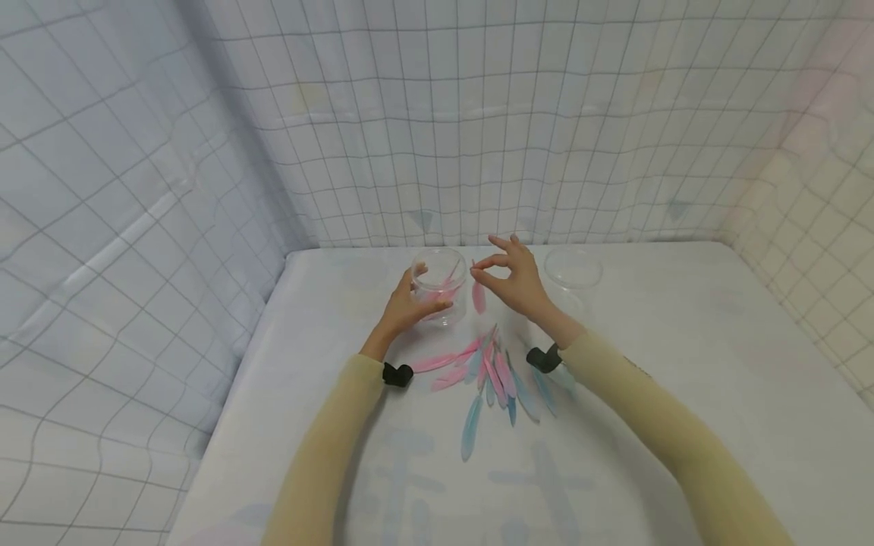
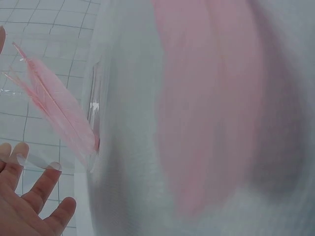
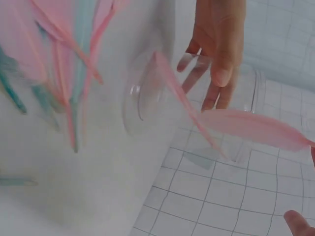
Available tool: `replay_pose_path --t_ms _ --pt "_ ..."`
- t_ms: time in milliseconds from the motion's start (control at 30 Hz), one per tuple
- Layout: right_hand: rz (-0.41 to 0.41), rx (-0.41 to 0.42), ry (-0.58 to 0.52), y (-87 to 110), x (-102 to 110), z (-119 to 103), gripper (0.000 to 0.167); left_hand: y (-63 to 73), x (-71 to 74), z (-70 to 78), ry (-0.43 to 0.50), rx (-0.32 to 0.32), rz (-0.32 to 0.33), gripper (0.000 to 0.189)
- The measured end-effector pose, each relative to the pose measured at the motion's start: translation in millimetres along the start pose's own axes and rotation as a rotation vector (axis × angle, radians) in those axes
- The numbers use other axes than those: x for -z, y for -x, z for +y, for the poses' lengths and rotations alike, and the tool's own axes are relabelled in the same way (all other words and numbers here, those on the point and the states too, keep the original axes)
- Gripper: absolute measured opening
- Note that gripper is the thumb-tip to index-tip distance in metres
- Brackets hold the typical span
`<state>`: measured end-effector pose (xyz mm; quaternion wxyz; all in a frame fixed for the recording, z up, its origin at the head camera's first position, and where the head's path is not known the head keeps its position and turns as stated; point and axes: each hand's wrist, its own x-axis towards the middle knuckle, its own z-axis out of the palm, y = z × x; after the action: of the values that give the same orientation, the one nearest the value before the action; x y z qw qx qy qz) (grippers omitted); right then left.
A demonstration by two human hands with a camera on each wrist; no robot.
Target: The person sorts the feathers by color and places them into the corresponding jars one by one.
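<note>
My left hand (image 1: 401, 309) grips a clear jar (image 1: 462, 301) by its side, with the thumb in front and fingers behind. Pink feathers (image 2: 61, 108) lean inside that jar. Just right of it, my right hand (image 1: 517, 282) pinches a pink feather (image 1: 479, 298) by its quill between thumb and index finger. The other fingers of that hand stick out. In the right wrist view the held feather (image 3: 256, 129) hangs beside the jar, and only bits of the right hand's fingers (image 3: 297, 222) show at the edge.
A second clear jar (image 1: 574, 285) stands behind the right hand, partly hidden by it. Nearer me lies a loose pile of pink feathers (image 1: 504, 374) and blue feathers (image 1: 471, 428) on the white tabletop (image 1: 655, 455). Grid-patterned curtains (image 1: 471, 114) surround the table's back and sides.
</note>
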<state>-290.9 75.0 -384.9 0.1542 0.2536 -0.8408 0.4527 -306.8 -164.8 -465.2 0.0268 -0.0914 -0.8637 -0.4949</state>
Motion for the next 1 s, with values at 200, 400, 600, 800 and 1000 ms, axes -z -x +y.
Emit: replay_pose_path --t_ms 200,400,600,800,1000 --pt "0.136 -0.024 -0.105 -25.5 -8 -18 0.019 1.0 -4.4 -1.0 0.02 0.007 0.0 0.1" --pt "0.194 -0.09 -0.18 -41.1 -24 -22 0.022 1.1 -9.5 -4.4 0.04 0.023 -0.007 0.1" --pt "0.124 -0.176 -0.194 -39.2 -33 -18 0.025 1.0 -9.6 -3.1 0.031 0.014 -0.01 0.101" --pt "0.027 -0.182 -0.118 -29.3 -32 -10 0.033 0.1 -4.8 -1.8 0.019 -0.012 -0.007 0.101" --pt "0.005 -0.039 0.089 -13.3 -22 -5 0.022 -1.9 1.2 -1.4 -0.003 -0.013 -0.01 0.101"
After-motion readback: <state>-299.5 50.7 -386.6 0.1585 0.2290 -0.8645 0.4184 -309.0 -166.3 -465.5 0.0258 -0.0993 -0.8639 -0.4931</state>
